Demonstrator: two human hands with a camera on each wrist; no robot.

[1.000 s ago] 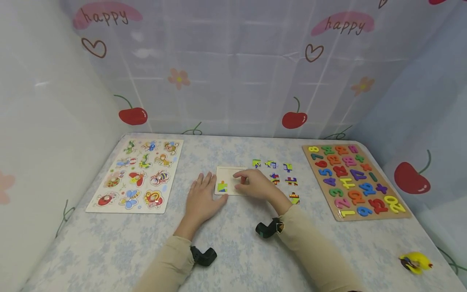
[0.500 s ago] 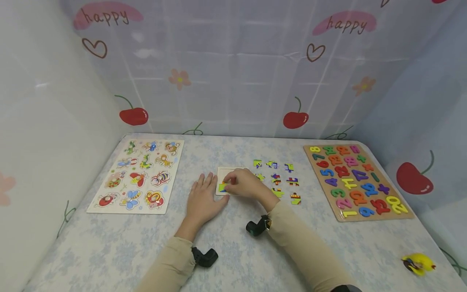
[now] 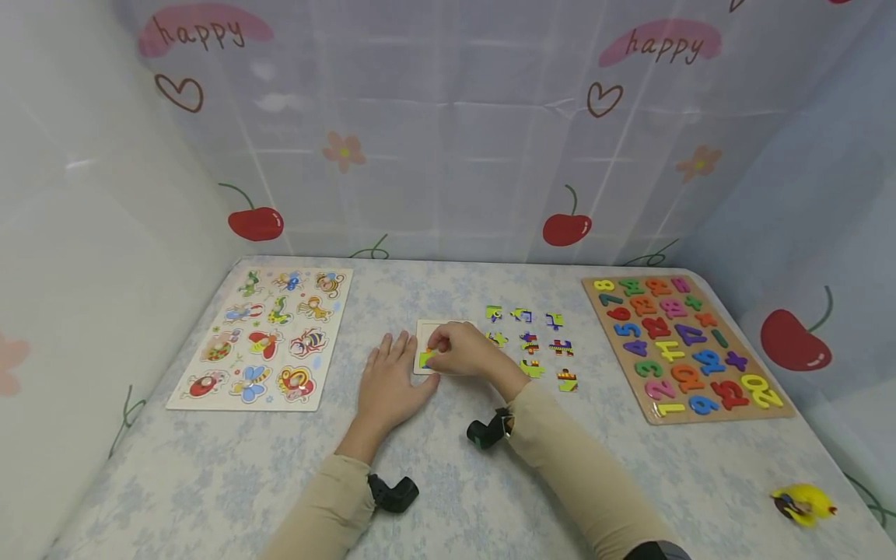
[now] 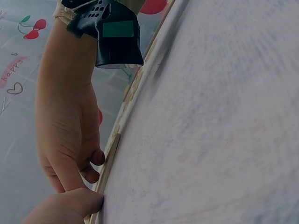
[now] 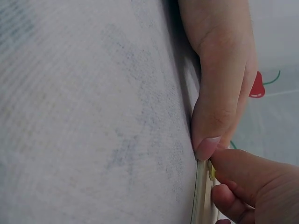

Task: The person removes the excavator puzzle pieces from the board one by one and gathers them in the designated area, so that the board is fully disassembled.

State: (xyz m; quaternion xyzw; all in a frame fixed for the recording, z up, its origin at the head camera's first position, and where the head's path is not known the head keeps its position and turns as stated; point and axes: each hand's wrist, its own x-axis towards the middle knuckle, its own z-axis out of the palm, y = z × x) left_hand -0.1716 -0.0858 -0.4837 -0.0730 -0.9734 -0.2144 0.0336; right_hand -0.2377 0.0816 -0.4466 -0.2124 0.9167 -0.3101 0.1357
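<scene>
A small wooden puzzle board (image 3: 424, 334) lies on the table, with a green jigsaw piece (image 3: 424, 361) in its near left corner. My right hand (image 3: 465, 351) is over the board, and its curled thumb and fingers pinch at that piece; the fingers cover much of it. In the right wrist view a yellow-green edge of the piece (image 5: 212, 171) shows beside my right thumb. My left hand (image 3: 389, 381) lies palm down with extended fingers left of the board, its thumb against the near left corner. Several loose jigsaw pieces (image 3: 561, 348) lie in rows right of my right hand.
A wooden insect puzzle (image 3: 336, 319) lies at the left. At the right lies a number puzzle board (image 3: 654, 393) with raised coloured numerals. Near the right edge sits a yellow toy duck (image 3: 803, 505). A printed curtain (image 3: 448, 179) rises behind the table.
My right hand has moved left and down, from above the middle of the board to the corner piece, bringing more loose pieces into view. My left hand stays in place.
</scene>
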